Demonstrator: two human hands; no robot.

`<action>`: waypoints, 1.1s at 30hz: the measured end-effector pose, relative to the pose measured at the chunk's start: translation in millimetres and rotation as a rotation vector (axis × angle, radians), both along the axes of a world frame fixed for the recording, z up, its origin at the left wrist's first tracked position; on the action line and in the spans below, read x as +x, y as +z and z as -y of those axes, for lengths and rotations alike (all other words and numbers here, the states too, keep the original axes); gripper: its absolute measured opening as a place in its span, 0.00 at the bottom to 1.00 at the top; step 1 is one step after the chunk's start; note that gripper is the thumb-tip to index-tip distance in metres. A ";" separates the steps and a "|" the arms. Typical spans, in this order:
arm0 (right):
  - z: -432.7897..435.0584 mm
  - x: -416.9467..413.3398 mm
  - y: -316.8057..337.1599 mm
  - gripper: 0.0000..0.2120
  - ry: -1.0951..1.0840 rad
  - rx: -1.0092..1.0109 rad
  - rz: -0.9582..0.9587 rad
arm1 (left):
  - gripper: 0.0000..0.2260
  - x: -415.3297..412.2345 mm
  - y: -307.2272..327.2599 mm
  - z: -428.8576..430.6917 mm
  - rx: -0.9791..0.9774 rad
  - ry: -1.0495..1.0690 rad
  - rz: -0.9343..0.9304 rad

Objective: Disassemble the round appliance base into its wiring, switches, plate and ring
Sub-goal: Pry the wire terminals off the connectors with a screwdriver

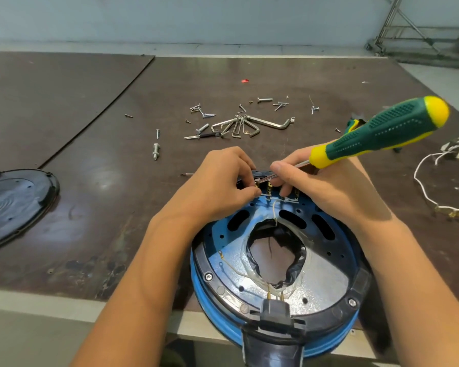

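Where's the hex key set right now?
Head view: the hex key set lies on the table centre, just beyond the left hand and right hand, among scattered screws, left of the screwdriver handle.

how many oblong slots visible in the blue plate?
3 slots, all in the far half of the blue plate: one beyond-left of the central hole, one beyond-right, one further right beside the right hand. More may be hidden under the left hand.

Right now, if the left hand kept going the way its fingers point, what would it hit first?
The switch terminals at the far rim of the blue base: the left hand seems to pinch one. Just beyond are the right hand and its screwdriver; depth is hard to judge.
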State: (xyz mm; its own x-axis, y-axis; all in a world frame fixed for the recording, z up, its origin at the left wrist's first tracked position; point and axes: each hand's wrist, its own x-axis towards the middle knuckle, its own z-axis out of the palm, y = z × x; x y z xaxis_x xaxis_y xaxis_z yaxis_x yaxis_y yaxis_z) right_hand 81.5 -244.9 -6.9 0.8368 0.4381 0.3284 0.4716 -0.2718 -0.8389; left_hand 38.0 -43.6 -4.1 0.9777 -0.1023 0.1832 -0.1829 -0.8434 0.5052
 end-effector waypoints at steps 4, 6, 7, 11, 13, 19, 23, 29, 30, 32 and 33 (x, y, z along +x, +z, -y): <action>-1.2 3.3 0.2 0.10 -0.020 0.021 -0.023 | 0.07 1.3 -0.7 -0.4 -0.010 -0.006 -0.003; -1.7 5.8 0.1 0.11 -0.027 0.042 -0.033 | 0.07 1.8 -0.6 -1.0 -0.020 -0.005 -0.017; -1.7 6.6 0.1 0.10 -0.024 0.058 -0.038 | 0.07 1.7 -0.7 -1.2 -0.024 -0.006 -0.021; -1.2 6.2 -0.5 0.09 -0.006 0.099 -0.043 | 0.07 0.4 -0.7 -1.4 -0.059 -0.020 -0.019; -0.2 7.0 -0.7 0.08 -0.001 0.102 -0.054 | 0.07 1.0 -1.0 -1.1 -0.071 -0.022 -0.017; -1.9 5.4 0.0 0.08 -0.012 0.089 -0.070 | 0.08 0.5 1.0 -2.0 -0.086 -0.027 -0.047; -4.3 6.4 0.0 0.10 -0.021 0.080 -0.030 | 0.07 1.6 -0.4 -2.1 -0.079 -0.020 -0.039; -7.8 14.4 -3.4 0.11 -0.003 0.047 -0.040 | 0.07 1.9 -1.7 -1.4 -0.086 -0.007 -0.032; -7.9 14.2 -3.5 0.10 0.018 0.066 -0.038 | 0.06 2.1 -1.4 -1.1 -0.086 -0.005 -0.026; -7.6 11.6 -4.0 0.06 0.089 0.076 0.039 | 0.06 2.1 -1.2 -0.8 -0.085 -0.007 -0.017; -7.2 10.3 -4.2 0.05 0.124 0.050 0.106 | 0.06 2.1 -0.9 -1.0 -0.085 -0.012 -0.017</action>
State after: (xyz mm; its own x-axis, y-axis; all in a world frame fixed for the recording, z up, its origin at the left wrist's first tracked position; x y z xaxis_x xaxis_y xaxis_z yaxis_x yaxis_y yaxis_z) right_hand 91.8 -237.7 -11.1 0.7371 0.5165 0.4359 0.5852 -0.1653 -0.7938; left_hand 40.1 -42.7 -5.0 0.9795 -0.0989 0.1755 -0.1838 -0.7952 0.5778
